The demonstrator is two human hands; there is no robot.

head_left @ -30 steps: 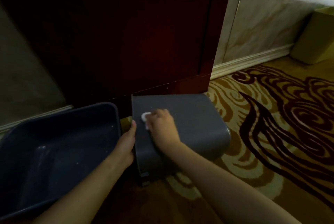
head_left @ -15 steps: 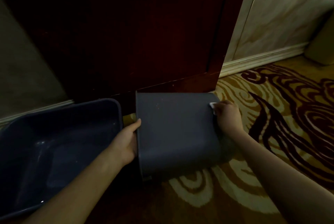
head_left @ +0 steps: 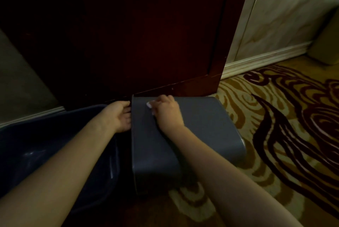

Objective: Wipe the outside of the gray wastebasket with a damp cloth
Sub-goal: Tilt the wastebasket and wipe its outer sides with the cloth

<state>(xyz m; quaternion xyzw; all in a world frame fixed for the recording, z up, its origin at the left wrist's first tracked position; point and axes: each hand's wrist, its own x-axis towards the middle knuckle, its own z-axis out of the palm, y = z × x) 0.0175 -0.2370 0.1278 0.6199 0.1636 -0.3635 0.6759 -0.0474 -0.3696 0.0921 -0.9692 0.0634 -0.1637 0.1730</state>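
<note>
The gray wastebasket [head_left: 201, 126] lies on its side on the patterned carpet, its broad flat side facing up. My right hand [head_left: 167, 112] presses a small white cloth [head_left: 149, 105] onto that upper face near its far left corner; only a corner of the cloth shows past my fingers. My left hand [head_left: 119, 116] grips the basket's left edge, fingers curled over the rim.
A dark blue plastic basin [head_left: 45, 153] sits directly left of the wastebasket. A dark wooden door [head_left: 137, 34] stands just behind both. A beige bin [head_left: 326, 47] is in the far right corner by the marble wall and white baseboard.
My right hand swept the cloth from the basket's right end back to the far left corner. My left hand slid farther along the left edge.
</note>
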